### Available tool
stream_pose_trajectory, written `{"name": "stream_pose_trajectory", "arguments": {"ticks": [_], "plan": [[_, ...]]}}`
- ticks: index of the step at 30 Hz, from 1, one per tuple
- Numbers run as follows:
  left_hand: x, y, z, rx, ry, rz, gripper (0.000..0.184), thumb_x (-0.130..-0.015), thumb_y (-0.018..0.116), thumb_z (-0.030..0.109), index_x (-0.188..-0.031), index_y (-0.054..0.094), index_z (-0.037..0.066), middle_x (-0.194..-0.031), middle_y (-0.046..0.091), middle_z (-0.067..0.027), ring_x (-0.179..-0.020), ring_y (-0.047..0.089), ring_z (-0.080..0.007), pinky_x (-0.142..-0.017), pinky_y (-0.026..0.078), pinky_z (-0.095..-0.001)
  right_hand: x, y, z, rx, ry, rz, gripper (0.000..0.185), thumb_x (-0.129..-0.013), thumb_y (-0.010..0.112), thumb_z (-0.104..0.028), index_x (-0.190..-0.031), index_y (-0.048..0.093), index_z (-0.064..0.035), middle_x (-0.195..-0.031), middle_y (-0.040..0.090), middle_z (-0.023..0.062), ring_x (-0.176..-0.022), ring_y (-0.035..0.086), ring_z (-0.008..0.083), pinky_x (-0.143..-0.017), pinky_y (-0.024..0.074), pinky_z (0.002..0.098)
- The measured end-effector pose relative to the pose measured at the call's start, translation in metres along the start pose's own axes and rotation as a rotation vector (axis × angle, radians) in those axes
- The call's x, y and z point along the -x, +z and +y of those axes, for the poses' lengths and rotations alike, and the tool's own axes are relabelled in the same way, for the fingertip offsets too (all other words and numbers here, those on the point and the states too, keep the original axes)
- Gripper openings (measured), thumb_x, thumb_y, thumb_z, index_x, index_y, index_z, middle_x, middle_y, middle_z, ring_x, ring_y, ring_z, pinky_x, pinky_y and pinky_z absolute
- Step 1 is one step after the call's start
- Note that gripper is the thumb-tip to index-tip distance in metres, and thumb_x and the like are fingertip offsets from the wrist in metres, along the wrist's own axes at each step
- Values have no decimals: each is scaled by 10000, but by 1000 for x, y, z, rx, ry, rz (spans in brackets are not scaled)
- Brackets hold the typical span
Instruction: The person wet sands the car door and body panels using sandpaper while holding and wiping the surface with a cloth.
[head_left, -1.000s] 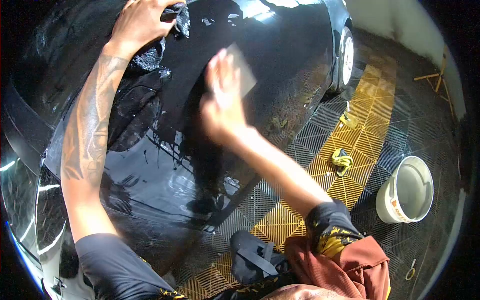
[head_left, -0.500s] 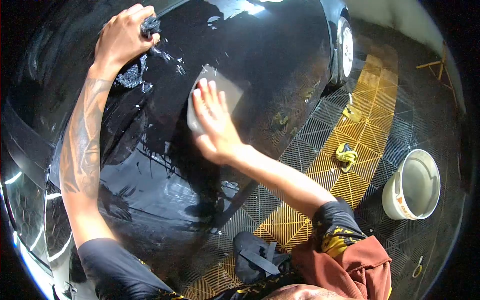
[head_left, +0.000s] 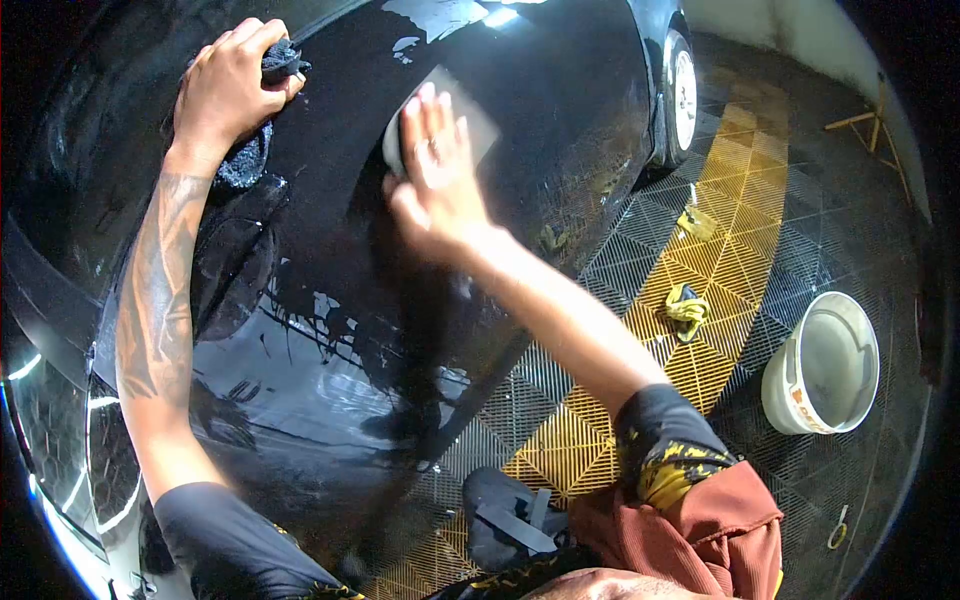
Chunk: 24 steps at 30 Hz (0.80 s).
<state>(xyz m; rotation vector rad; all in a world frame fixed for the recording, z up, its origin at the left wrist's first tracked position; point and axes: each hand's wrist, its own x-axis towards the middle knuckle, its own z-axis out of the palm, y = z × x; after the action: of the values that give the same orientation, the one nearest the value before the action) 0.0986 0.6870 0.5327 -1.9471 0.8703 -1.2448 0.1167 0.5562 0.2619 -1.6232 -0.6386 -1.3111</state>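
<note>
My left hand [head_left: 225, 100] is closed around a wet, bunched black cloth [head_left: 283, 60] at the upper left of the black car panel [head_left: 560, 110]. Part of that cloth hangs below the wrist, against the panel. Flat on a grey sheet that looks like sandpaper [head_left: 484, 137], my right hand [head_left: 435, 165] lies with fingers stretched out, pressing it to the panel. The sheet's upper and right edges show past the fingers; the palm side is hidden. Wet streaks and reflections cover the panel around both hands.
A white bucket [head_left: 785, 395] stands on the grey and yellow grated floor [head_left: 560, 440] at right. Nearer the car lie a yellow-and-dark crumpled cloth [head_left: 687, 312] and a small yellowish item [head_left: 695, 222]. A tape roll [head_left: 838, 530] is at lower right. The car wheel [head_left: 683, 100] is beyond.
My right hand has slid the grey sheet up and away along the panel. My left hand, still around the black cloth, sits slightly further left and lower in view.
</note>
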Motion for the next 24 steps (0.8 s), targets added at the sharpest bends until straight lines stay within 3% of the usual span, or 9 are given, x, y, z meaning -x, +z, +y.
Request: {"name": "stream_pose_trajectory", "arguments": {"ticks": [4,7,10,13,16,18,19,21,24], "plan": [[0,-1,0,-15,10,12,366,-808,737,289,-1098,619,99,-1058,644,-97,-1040,660,-325,-897,538,-442,-77,-21,81,129,157,67,701,-946,388,-223,-1521,219,141,-1610,147,369,-1513,146,490,-1247,95,554],[-3,-7,0,-16,6,-74,384,-814,735,295,-1127,624,102,-1063,646,-93,-1053,659,-322,-907,535,-449,-36,-6,34,-17,133,137,718,-933,396,-205,-1524,196,150,-1619,126,364,-1510,122,520,-1245,89,564],[6,1,-2,-33,17,16,376,-826,729,299,-1127,621,100,-1066,647,-91,-1049,659,-319,-910,533,-447,10,-3,-15,-35,11,-56,744,-922,423,-219,-1535,186,132,-1621,112,365,-1512,108,530,-1239,87,581],[0,-2,0,-5,6,13,318,-840,722,294,-1070,631,94,-1040,652,-88,-998,669,-327,-869,546,-431,-28,-10,36,46,52,109,760,-925,447,-258,-1537,203,121,-1621,137,357,-1516,120,517,-1234,103,586],[-2,-8,6,0,-3,-12,268,-851,712,277,-1015,634,80,-988,648,-95,-955,674,-331,-823,548,-419,-62,-12,106,465,156,8,753,-930,442,-262,-1530,211,129,-1619,151,356,-1515,114,520,-1233,107,588],[-6,-13,11,22,-17,-41,248,-861,704,262,-990,621,67,-971,640,-104,-919,672,-343,-799,537,-427,-61,-12,97,372,156,119,736,-932,433,-249,-1520,224,140,-1620,160,351,-1521,106,510,-1234,103,586],[-7,-14,12,31,-22,-42,244,-864,701,258,-984,617,63,-966,638,-106,-910,671,-348,-793,534,-431,-45,-19,67,170,122,132,750,-901,462,-229,-1522,240,127,-1614,162,359,-1520,116,506,-1235,113,587],[-9,-17,15,10,-79,-102,286,-805,739,271,-1003,640,90,-999,658,-85,-966,673,-319,-842,534,-425,-4,-16,29,-118,0,34,777,-862,492,-212,-1525,248,109,-1604,162,376,-1509,136,522,-1235,127,592],[-10,-18,19,-24,-107,-122,278,-810,734,267,-999,640,86,-1003,656,-85,-959,671,-319,-839,532,-423,-12,-19,59,-11,-20,34,811,-832,515,-208,-1532,239,95,-1594,162,390,-1498,155,539,-1234,142,591]]}}
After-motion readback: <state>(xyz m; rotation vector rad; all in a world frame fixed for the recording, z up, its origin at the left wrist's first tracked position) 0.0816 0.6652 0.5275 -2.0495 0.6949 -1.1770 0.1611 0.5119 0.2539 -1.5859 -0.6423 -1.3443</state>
